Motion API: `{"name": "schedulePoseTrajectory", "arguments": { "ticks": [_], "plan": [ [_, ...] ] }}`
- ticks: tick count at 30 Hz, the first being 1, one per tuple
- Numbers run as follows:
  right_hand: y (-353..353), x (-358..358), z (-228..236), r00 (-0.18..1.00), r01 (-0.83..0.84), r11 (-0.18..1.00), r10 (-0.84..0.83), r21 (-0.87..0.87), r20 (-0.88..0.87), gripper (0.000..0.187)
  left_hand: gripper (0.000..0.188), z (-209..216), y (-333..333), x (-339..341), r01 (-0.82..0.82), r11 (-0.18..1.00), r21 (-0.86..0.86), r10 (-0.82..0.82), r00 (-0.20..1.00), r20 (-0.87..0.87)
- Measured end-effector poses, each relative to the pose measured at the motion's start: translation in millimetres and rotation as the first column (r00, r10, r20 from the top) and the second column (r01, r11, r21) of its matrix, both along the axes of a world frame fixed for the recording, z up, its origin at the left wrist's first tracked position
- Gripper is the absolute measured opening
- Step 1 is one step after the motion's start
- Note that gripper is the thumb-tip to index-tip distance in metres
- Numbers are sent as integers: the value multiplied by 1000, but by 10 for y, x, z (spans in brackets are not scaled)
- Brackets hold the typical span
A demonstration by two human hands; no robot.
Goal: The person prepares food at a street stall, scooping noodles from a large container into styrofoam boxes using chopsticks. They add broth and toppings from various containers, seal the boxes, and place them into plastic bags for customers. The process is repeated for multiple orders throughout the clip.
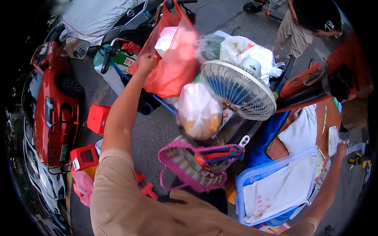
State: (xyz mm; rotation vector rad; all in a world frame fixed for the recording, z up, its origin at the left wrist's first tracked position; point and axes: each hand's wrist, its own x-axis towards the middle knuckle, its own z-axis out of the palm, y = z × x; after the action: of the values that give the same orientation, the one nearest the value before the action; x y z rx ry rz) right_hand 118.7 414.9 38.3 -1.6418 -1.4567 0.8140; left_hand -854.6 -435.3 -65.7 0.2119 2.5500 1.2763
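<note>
At the upper left, my left hand (146, 63) is closed at the edge of a red plastic bag (173, 74). Inside that bag shows a white foam food box (166, 41). Far out to the right, my right hand (341, 149) has its fingers drawn together beside a whitish, translucent thing (333, 138), too small to name. Between my arms are a knotted clear bag (199, 110) with yellowish contents, a white fan guard (240, 90), and a pink-edged checked bag (187, 163). A blue plastic tub (240, 188) covered by a white cloth (275, 188) stands nearer my right arm.
Red plastic stools (98, 118) stand left of my arm, with a parked red car (55, 106) beyond. White bags (236, 49) lie behind the fan guard. A folded white towel (300, 131) rests on a brown board (321, 118). Another person (297, 31) stands at the upper right.
</note>
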Motion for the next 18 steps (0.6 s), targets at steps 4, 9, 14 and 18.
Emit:
{"name": "schedulePoseTrajectory", "arguments": {
  "ticks": [4, 9, 14, 18],
  "plan": [
    [-900, -55, 227, 961, 26, 1000, -28, 11, 274, 40, 33, -1200, 142, -1564, 178, 936, -304, -290, 879, -379],
    [-2396, -1598, -354, 917, 10, 998, -32, 57, 397, 34, 45, -1351, -860, -3655, 215, 815, -538, -448, 822, -352],
    [-3868, -956, 810, 878, 254, 965, -259, 68, 403, 30, 54, -2078, -109, -3394, 292, 732, -615, -505, 839, -202],
    [-4603, -198, 865, 855, 383, 924, -365, 27, 367, 25, 56, -1563, -149, -3431, 272, 836, -476, -376, 917, -136]
  ]
}}
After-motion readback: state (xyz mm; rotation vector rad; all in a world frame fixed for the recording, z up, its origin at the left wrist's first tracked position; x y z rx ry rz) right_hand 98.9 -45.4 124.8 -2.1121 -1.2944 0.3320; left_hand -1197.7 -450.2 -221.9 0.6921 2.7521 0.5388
